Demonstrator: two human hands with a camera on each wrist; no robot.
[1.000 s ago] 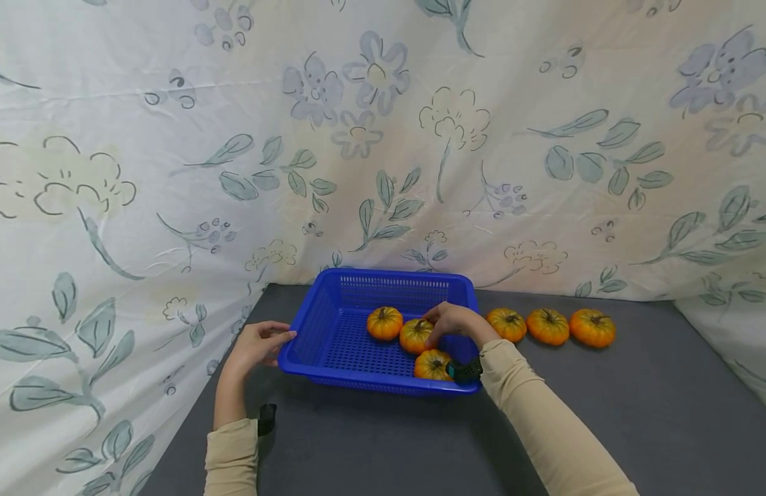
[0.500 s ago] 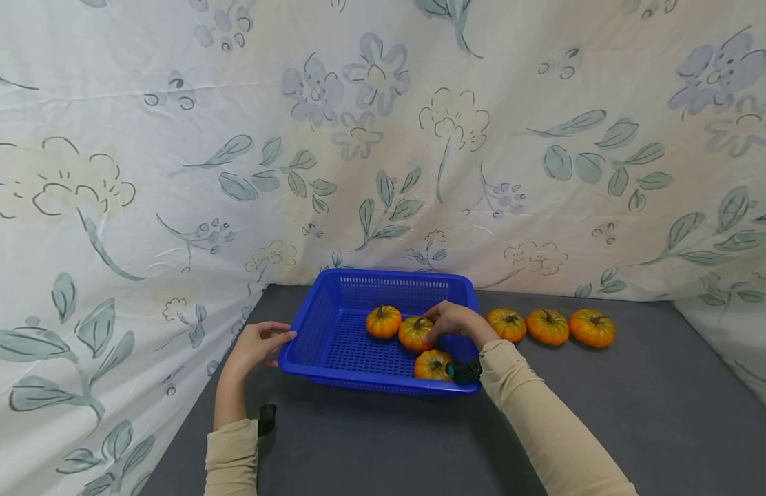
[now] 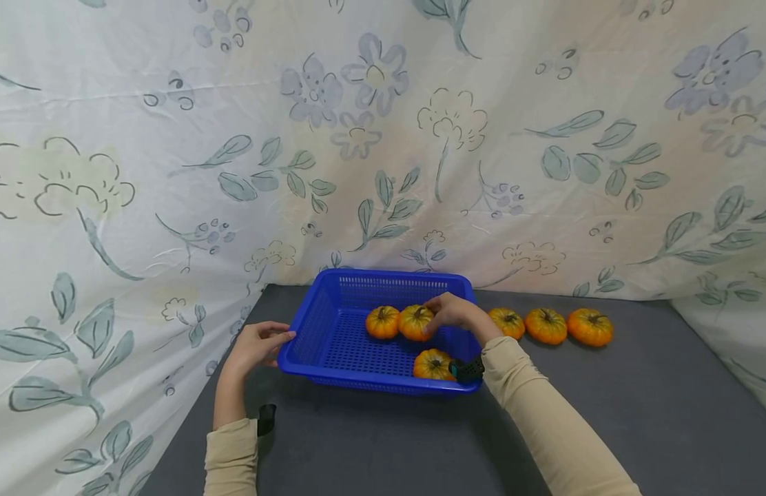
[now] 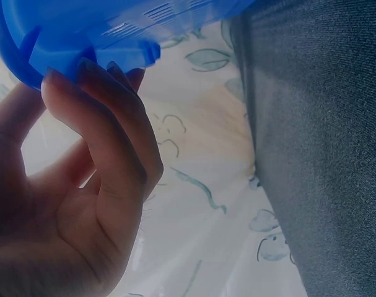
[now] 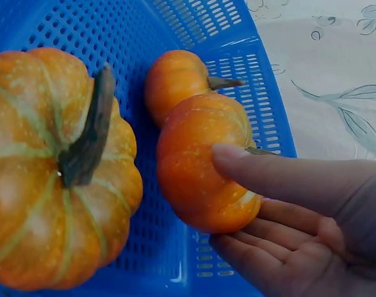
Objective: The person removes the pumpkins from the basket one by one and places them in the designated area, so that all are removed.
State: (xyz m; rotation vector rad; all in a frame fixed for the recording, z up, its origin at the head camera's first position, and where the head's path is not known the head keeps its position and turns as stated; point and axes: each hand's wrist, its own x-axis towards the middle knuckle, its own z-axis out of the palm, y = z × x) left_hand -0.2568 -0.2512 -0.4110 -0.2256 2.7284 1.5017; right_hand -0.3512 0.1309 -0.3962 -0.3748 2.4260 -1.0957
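Note:
A blue perforated plastic basket (image 3: pixel 346 351) stands on the dark table with three small orange pumpkins in it. My left hand (image 3: pixel 259 344) grips the basket's left rim; in the left wrist view its fingers (image 4: pixel 107 136) curl up to the blue plastic. Inside the basket, my right hand (image 3: pixel 455 315) holds the middle pumpkin (image 3: pixel 414 324) between thumb and fingers. The right wrist view shows the thumb on this pumpkin (image 5: pixel 203 164) and the other fingers behind and below it. Beside it sits the left pumpkin (image 3: pixel 381 322). Closer to the front rim lies another pumpkin (image 3: pixel 431 365), below my right wrist.
Three more pumpkins stand in a row right of the basket: one partly behind my right forearm (image 3: pixel 508 322), a middle one (image 3: pixel 546 326) and an outer one (image 3: pixel 590 327). A floral curtain (image 3: pixel 383 138) hangs behind the dark table (image 3: pixel 370 441).
My right hand has shifted the middle pumpkin away from me toward the basket's far side, level with the left pumpkin. My left hand has stayed on the rim.

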